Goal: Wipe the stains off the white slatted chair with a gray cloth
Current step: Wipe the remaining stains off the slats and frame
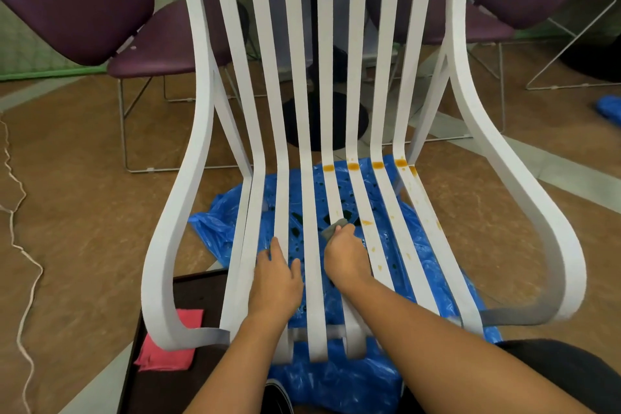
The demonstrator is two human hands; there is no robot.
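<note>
The white slatted chair stands right in front of me, filling most of the view. Orange stains run in a row across the right-hand slats where seat meets back, with smaller drips further down those slats. My right hand is closed around a small gray cloth, pressing it onto a middle seat slat. My left hand lies flat on the seat slats just to the left, fingers spread, holding nothing.
A blue plastic sheet lies on the brown floor under the chair. A pink cloth rests on a dark surface at lower left. Purple chairs and a table with a black base stand behind. A white cord runs along the left.
</note>
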